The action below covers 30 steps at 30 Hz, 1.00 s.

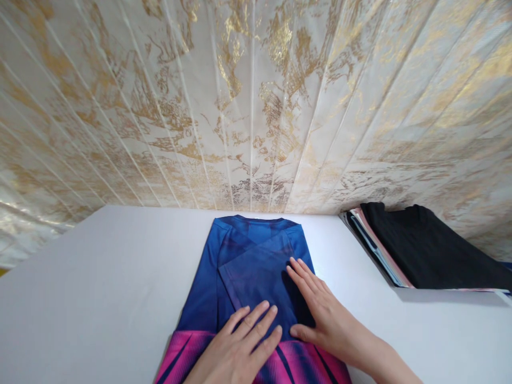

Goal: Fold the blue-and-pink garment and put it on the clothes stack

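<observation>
A blue shirt with a pink striped lower part lies on the white table, its sleeves and sides folded inward into a narrow strip. My left hand lies flat on the shirt near the pink band, fingers stretched out and pointing away from me. My right hand rests flat on the right folded flap, fingers extended and close together. Neither hand holds anything.
A stack of folded clothes, with a black garment on top, sits at the table's right side. A wall with cream and gold marbled panels stands right behind the table's far edge.
</observation>
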### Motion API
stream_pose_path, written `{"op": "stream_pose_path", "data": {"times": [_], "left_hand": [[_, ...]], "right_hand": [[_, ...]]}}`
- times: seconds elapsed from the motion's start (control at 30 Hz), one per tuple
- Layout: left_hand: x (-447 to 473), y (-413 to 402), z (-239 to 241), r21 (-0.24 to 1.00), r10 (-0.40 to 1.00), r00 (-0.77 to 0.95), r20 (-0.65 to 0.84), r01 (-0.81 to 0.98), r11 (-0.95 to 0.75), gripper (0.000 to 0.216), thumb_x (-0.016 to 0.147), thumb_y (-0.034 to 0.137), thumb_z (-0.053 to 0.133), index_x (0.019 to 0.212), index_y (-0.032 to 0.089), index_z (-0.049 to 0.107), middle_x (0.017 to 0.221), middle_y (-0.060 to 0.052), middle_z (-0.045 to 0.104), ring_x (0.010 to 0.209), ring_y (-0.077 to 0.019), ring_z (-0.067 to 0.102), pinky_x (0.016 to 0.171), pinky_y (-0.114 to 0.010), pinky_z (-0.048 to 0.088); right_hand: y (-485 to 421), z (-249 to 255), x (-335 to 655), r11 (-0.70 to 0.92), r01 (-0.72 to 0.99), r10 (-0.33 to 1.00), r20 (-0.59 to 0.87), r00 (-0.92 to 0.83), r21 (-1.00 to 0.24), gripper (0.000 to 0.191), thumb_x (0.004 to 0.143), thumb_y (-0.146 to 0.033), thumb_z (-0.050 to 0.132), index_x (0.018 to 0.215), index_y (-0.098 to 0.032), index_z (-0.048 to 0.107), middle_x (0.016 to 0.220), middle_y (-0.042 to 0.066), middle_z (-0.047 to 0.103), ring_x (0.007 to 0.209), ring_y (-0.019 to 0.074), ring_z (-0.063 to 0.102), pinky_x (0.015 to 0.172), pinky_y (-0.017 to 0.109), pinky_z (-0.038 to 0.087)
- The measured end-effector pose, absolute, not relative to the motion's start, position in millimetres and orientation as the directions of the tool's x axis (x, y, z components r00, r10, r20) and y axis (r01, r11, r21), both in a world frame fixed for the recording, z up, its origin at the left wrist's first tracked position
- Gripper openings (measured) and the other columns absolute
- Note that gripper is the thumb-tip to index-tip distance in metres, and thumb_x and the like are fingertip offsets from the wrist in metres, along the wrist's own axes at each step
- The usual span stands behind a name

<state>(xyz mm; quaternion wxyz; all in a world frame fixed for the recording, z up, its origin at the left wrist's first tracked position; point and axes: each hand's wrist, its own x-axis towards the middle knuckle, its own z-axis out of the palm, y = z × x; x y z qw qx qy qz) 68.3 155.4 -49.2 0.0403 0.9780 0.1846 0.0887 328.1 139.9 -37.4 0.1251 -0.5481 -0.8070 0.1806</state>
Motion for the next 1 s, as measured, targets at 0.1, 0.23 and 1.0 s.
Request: {"op": "stream_pose_path", "data": {"times": [0.1, 0.23, 1.0], "left_hand": [[71.9, 157.9, -56.1, 0.090, 0.348, 0.917, 0.194, 0.336, -0.937, 0.062, 0.093, 0.057, 0.044, 0.142, 0.020, 0.039, 0.150, -0.012, 0.034, 0.137, -0.0282, 0.032, 0.106, -0.039, 0.032], [82.2, 160.9, -38.9, 0.104, 0.327, 0.932, 0.157, 0.314, -0.944, 0.053, 0.098, 0.049, 0.039, 0.140, 0.018, 0.042, 0.149, -0.011, 0.037, 0.136, -0.0255, 0.035, 0.106, -0.036, 0.032], [100.0, 167.8, -59.2, 0.067, 0.297, 0.931, 0.214, 0.289, -0.955, 0.041, 0.103, 0.029, 0.032, 0.143, 0.021, 0.037, 0.145, -0.002, 0.043, 0.132, -0.0157, 0.041, 0.101, -0.028, 0.036]], "right_hand": [[141.3, -34.8, 335.1, 0.328, 0.848, 0.937, 0.030, -0.348, -0.416, 0.097, 0.074, -0.025, 0.067, 0.152, -0.023, 0.009, 0.159, 0.011, 0.007, 0.145, 0.0287, 0.002, 0.114, 0.053, 0.022], [142.3, -34.2, 330.1, 0.324, 0.840, 0.944, 0.098, -0.314, -0.435, 0.080, 0.084, -0.024, 0.056, 0.151, -0.025, 0.014, 0.159, 0.009, 0.012, 0.145, 0.0257, 0.009, 0.114, 0.051, 0.025], [179.0, -66.2, 338.6, 0.239, 0.930, 0.962, 0.201, -0.187, -0.278, 0.055, 0.097, -0.045, 0.038, 0.145, -0.020, 0.035, 0.152, 0.012, 0.032, 0.141, 0.0239, 0.027, 0.111, 0.049, 0.031]]}}
